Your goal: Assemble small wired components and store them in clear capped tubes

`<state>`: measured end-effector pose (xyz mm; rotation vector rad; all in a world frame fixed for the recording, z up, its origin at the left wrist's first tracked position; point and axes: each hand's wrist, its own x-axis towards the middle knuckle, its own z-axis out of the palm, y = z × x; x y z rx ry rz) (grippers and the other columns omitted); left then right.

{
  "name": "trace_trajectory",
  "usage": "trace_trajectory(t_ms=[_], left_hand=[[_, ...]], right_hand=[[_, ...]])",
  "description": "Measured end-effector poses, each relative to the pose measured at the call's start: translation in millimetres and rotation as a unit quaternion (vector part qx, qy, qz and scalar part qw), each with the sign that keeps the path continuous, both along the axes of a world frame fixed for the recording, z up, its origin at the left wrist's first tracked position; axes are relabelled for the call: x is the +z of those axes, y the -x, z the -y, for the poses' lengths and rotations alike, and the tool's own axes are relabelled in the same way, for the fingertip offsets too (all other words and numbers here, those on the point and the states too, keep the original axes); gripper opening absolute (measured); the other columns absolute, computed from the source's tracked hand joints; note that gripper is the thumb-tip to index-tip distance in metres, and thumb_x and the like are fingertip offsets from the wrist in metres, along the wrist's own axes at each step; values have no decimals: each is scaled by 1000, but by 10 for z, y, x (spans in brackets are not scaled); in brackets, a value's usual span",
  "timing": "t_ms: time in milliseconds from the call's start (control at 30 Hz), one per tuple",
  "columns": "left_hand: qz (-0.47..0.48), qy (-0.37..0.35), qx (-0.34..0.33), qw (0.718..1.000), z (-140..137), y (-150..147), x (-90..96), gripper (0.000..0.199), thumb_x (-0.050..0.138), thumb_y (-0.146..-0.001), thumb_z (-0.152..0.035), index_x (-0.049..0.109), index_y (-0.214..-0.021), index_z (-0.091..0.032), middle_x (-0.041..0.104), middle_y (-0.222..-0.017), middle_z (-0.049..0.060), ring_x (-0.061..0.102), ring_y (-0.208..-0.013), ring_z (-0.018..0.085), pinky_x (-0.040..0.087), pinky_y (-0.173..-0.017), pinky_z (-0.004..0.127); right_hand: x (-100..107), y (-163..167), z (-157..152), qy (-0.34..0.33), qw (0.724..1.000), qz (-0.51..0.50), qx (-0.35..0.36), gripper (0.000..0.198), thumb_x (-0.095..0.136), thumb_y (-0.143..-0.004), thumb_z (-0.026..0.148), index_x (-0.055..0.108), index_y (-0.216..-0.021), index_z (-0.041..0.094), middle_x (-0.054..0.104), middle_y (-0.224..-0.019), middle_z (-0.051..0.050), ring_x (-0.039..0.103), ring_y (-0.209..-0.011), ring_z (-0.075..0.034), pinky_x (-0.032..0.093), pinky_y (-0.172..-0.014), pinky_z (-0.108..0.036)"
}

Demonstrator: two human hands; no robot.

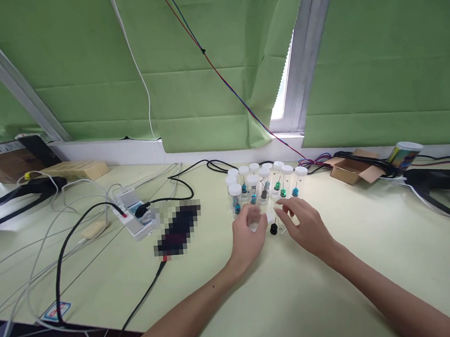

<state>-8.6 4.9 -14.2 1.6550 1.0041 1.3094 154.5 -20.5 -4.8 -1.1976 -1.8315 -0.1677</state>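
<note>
My left hand [249, 234] curls its fingers and thumb round a small clear vial [254, 221], largely covered by the hand. My right hand [303, 224] has thumb and index finger close together at the top of a thin stem, which rises from a small black piece [274, 229] low over the table. A white cap [270, 218] shows between the hands. Just beyond them stand several clear vials with white lids [235, 189], with blue, green or dark pieces on thin stems inside. A small thin metallic bit lies under my right fingers, too small to name.
At left, a phone [178, 229], blurred out, lies beside a white power strip [133, 214] with tangled cables. An open cardboard box [352, 170], a printed canister [404, 155] and a black strap-like frame [437, 188] are at right. Green blinds [219, 96] hang behind the table [328, 295].
</note>
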Motion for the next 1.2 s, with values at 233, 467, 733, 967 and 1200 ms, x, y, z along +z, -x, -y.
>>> trace_trajectory(t_ms=[233, 467, 733, 967, 1200], left_hand=[[-1, 20, -10, 1000, -44, -6, -32, 16, 58, -82, -32, 55, -89, -18, 61, -83, 4, 60, -79, 16, 48, -79, 30], [-8, 14, -14, 1000, -35, -11, -22, 15, 58, -82, -32, 55, -88, -19, 61, -83, 3, 60, -78, 16, 47, -77, 30], [-31, 10, -20, 999, -40, -31, -42, 13, 59, -80, -30, 56, -87, -19, 61, -75, 1, 59, -73, 16, 46, -72, 29], [-49, 9, -28, 998, 0, -39, -2, 12, 56, -81, -30, 56, -87, -20, 62, -74, 1, 60, -73, 17, 47, -72, 30], [-62, 17, -28, 998, 9, -38, 22, 14, 56, -80, -31, 55, -91, -20, 62, -73, 0, 60, -72, 17, 46, -72, 30]], right_hand=[[2, -8, 1, 181, 972, -135, 62, 19, 50, -92, 32, 63, -89, 19, 65, -77, -4, 55, -66, -15, 46, -64, -28], [-23, -24, -4, 233, 945, -196, 117, 20, 54, -89, 38, 62, -86, 20, 60, -74, -2, 54, -67, -15, 46, -64, -28], [-10, -4, 20, 271, 920, -243, 148, 23, 56, -88, 42, 60, -86, 19, 55, -61, 1, 52, -56, -13, 44, -55, -26], [45, -10, 48, 302, 895, -264, 194, 27, 52, -90, 42, 64, -93, 18, 62, -65, -2, 53, -57, -13, 45, -56, -27], [32, -49, 30, 309, 893, -263, 195, 23, 57, -87, 40, 64, -87, 18, 61, -65, -2, 51, -55, -13, 46, -56, -28]])
